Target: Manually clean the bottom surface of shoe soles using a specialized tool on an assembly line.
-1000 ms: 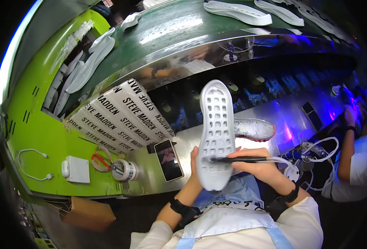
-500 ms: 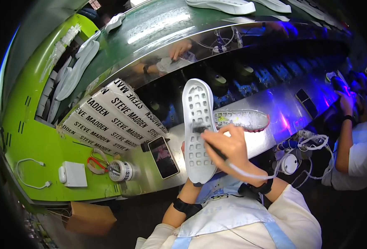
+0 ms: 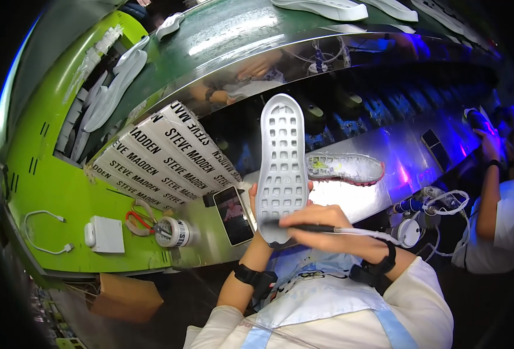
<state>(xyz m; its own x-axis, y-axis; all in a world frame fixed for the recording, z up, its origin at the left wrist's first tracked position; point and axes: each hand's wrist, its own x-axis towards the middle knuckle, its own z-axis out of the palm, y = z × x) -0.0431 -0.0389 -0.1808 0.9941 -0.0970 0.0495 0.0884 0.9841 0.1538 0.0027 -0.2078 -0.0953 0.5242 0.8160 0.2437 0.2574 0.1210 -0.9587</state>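
A pale grey shoe sole (image 3: 281,154), its inner side a grid of square pockets, is held up lengthwise before me. My left hand (image 3: 253,196) grips it from beneath, with fingertips showing at both side edges and the palm hidden. In my right hand (image 3: 329,221) is a dark-handled brush (image 3: 306,227) with a thin white tube running from its back end. The brush's dark bristles lie at the sole's near end. Just right of the sole, a whitish shoe part (image 3: 345,167) with a pinkish-red edge rests on the metal bench.
Left of the sole stand a printed carton (image 3: 164,157), a phone (image 3: 234,216), a tape roll (image 3: 175,231) and red-handled scissors (image 3: 136,221). More soles (image 3: 324,9) lie on the green belt (image 3: 228,35). A white-lidded container (image 3: 408,232) with tubes and a co-worker's arm (image 3: 489,192) are at right.
My right hand and brush have moved from the sole's middle down to its near end. The sole has shifted slightly in view, and more left fingertips show at its right edge.
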